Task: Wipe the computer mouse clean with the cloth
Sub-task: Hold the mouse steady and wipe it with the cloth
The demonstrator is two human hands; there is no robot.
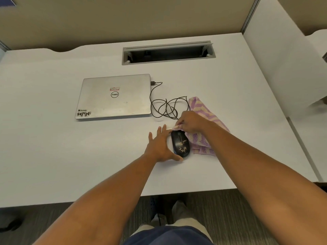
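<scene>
A black computer mouse with pale crumbs on its back lies on the white desk. My left hand rests flat against the mouse's left side, fingers spread, thumb at its near end. My right hand pinches a corner of the purple and cream striped cloth just beyond the mouse's far end. The cloth lies to the right of the mouse, partly under my right forearm. The mouse's dark cable coils beyond it and runs to the laptop.
A closed silver laptop lies to the left, beyond the mouse. An open cable slot is set into the desk further back. A partition wall stands behind, a white side panel to the right. The desk's front edge is near me.
</scene>
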